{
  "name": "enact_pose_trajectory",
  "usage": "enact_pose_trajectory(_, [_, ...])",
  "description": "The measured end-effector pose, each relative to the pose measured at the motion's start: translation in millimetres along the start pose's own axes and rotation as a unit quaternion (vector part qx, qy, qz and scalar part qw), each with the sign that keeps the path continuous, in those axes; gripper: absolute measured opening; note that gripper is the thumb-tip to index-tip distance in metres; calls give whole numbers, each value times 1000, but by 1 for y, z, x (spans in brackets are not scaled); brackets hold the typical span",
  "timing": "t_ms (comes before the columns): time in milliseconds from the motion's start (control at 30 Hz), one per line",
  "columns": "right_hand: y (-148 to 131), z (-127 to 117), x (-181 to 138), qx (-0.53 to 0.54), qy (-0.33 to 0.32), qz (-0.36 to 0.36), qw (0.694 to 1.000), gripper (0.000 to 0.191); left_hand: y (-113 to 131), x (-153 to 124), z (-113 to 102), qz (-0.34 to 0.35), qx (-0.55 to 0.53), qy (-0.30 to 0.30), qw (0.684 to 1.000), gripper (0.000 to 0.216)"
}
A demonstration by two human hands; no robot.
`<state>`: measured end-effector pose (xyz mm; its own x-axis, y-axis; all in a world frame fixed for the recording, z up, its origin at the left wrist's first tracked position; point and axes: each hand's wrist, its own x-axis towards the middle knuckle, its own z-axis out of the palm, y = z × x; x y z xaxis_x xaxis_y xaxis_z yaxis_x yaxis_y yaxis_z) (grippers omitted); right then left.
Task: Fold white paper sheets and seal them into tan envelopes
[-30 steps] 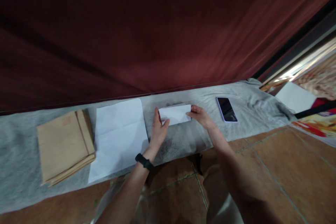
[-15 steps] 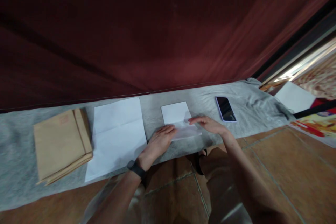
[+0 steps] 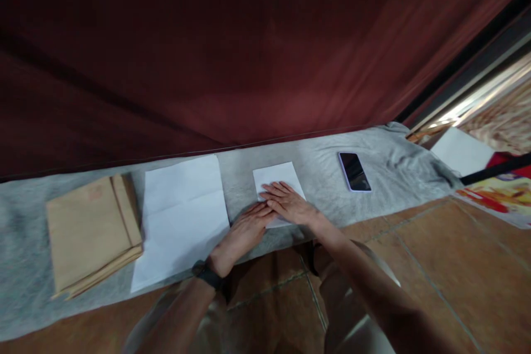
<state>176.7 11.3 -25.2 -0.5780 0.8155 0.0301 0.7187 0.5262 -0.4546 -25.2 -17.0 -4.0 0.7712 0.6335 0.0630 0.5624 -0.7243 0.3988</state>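
Observation:
A small folded sheet of white paper lies on the grey cloth in front of me. My right hand rests flat on it, fingers stretched out and pointing left. Beside it my left hand, with a dark watch on the wrist, lies flat at the paper's left edge. The fingertips of both hands meet and partly overlap over the paper. Its near part is mostly covered by the hands. Larger white sheets lie just left of my left hand.
A stack of brown paper envelopes lies at the far left. To the right is a phone with a purple case. The grey cloth covers a narrow bench against a dark red curtain. Tiled floor shows below.
My right hand has moved left from the paper's right side to lie flat over its middle. The near flap that was lifted now lies down, and the paper looks smaller.

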Motion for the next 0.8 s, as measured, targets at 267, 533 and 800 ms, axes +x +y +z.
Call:
enact_pose_trajectory(267, [23,0,9,-102,41,40,993,49,-6,-11,-2,5,-4,-25,1000,67])
enact_pose_trajectory(533, [44,-5,2,-116,122,149,974,51,-6,-17,2,-3,-19,-30,999,61])
enact_pose_trajectory(800, [7,10,-18,-74,100,51,991,50,3,-22,-1,-7,-26,-40,999,51])
